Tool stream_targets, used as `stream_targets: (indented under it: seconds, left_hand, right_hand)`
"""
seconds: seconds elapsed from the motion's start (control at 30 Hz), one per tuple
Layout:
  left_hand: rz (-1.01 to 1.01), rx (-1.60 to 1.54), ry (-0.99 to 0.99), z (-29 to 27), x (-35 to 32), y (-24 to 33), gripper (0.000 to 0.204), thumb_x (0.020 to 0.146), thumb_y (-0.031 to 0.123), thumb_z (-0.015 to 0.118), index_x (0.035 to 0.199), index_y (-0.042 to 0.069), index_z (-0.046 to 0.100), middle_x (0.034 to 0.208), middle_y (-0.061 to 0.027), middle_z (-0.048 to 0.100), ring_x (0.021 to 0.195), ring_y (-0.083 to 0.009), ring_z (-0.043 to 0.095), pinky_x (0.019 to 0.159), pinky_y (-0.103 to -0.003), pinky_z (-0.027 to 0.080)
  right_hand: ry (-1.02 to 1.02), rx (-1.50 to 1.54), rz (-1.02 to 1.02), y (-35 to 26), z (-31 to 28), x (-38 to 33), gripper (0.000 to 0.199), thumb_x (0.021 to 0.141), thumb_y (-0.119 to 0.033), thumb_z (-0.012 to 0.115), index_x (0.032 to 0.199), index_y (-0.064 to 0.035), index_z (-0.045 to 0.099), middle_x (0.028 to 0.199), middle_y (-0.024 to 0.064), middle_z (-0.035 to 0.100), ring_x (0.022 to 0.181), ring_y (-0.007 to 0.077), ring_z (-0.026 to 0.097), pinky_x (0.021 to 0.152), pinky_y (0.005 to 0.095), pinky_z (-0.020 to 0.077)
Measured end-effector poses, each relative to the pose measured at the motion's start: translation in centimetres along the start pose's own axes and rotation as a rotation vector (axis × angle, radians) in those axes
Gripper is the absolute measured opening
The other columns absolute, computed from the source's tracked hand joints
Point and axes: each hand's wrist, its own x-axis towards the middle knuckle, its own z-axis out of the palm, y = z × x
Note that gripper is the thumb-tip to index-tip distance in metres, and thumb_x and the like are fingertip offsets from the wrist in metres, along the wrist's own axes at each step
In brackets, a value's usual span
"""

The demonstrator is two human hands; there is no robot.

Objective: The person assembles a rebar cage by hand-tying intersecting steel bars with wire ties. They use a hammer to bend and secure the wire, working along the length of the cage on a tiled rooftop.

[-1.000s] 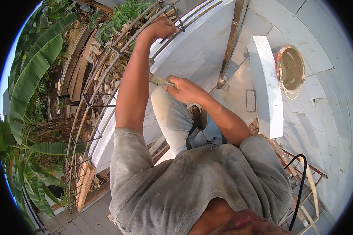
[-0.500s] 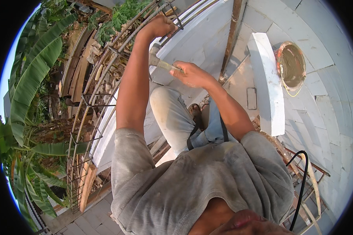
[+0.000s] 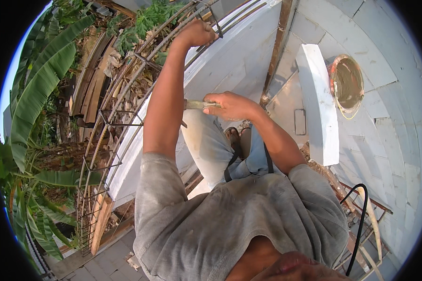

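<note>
My left hand [image 3: 197, 33] is closed at the top of a long cage of steel reinforcing bars [image 3: 147, 62], its fingers against a square stirrup [image 3: 214, 21]. In my right hand [image 3: 229, 106] is a hammer [image 3: 196, 104], gripped by its light-coloured handle, which lies nearly level. Most of the hammer's head is hidden behind my left forearm; only a pointed dark tip shows below it. The hammer is above my bent knee, apart from the bars. The cage runs along the top of a white block wall [image 3: 229, 61].
To the right, a white block [image 3: 318, 107] stands beside a bucket of grey mortar [image 3: 348, 84]. A rusty upright post [image 3: 277, 44] stands at the wall's corner. Banana leaves [image 3: 44, 70] and stacked planks [image 3: 93, 79] lie beyond the cage. A black cable [image 3: 365, 215] loops at lower right.
My right hand has brought the hammer down from the bars toward me, so its head passed behind my left forearm. My left hand has shifted slightly right, still at the stirrup.
</note>
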Motion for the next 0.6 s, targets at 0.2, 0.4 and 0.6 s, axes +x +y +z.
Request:
stream_targets:
  seconds: [0.2,0.4,0.6]
  left_hand:
    - [0.003,0.019,0.006,0.1,0.4,-0.2,0.023,0.078,0.029,0.070,0.081,0.007,0.075,0.070,-0.0056,0.070,0.067,-0.0179,0.065,0.068,-0.034,0.051]
    - [0.001,0.051,-0.032,-0.2,0.6,0.2,0.024,0.079,0.030,0.070,0.082,0.006,0.075,0.074,-0.0084,0.070,0.071,-0.0206,0.066,0.072,-0.035,0.052]
    - [0.027,-0.023,0.065,0.1,0.1,0.7,0.028,0.080,0.029,0.069,0.068,0.003,0.067,0.059,-0.0060,0.056,0.058,-0.0150,0.049,0.059,-0.033,0.041]
  right_hand:
    - [0.132,0.118,0.090,-1.0,0.3,0.0,0.034,0.096,-0.036,0.057,0.098,-0.0026,0.059,0.066,0.0096,0.054,0.063,0.0175,0.051,0.062,0.0350,0.0429]
    - [-0.111,-0.020,0.027,-0.8,1.3,0.1,0.036,0.096,-0.037,0.058,0.101,-0.0021,0.058,0.069,0.0061,0.052,0.066,0.0148,0.047,0.063,0.0332,0.0430]
    - [0.249,0.204,0.100,0.0,0.9,0.3,0.036,0.095,-0.038,0.059,0.104,-0.0033,0.060,0.071,0.0051,0.053,0.067,0.0126,0.047,0.062,0.0319,0.0425]
